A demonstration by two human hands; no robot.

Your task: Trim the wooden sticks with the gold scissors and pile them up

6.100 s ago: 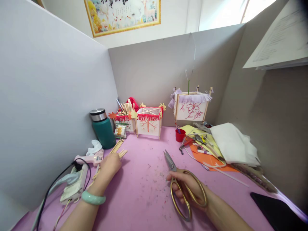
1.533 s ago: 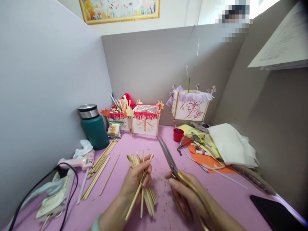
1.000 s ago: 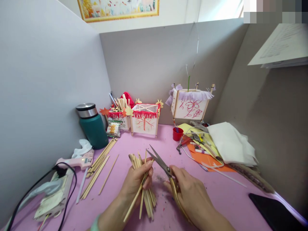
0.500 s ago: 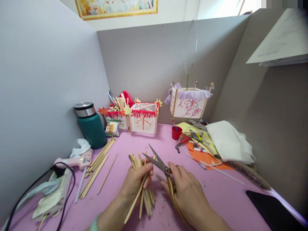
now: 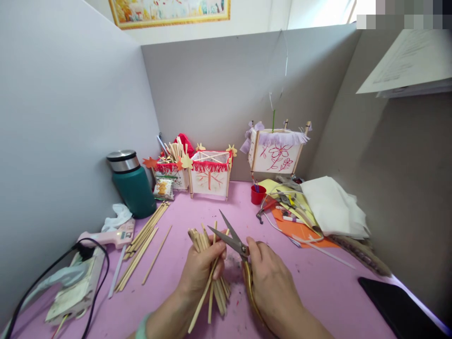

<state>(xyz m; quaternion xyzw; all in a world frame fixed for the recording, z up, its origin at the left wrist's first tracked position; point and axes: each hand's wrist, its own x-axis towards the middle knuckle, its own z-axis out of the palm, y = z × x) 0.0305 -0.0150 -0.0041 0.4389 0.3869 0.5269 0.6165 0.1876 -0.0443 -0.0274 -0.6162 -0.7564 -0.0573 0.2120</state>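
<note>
My left hand (image 5: 203, 268) is closed round a bundle of wooden sticks (image 5: 219, 296) that splay at both ends, and my right hand (image 5: 273, 287) grips the gold-handled scissors (image 5: 233, 241), blades spread open just beside the bundle's top, near my left fingers (image 5: 221, 249). A slip of those blades could nick them, and a slack grip could spill sticks across the pink tabletop (image 5: 318, 296), toward the glue gun (image 5: 106, 238); paper lanterns (image 5: 210, 179) stand well beyond
</note>
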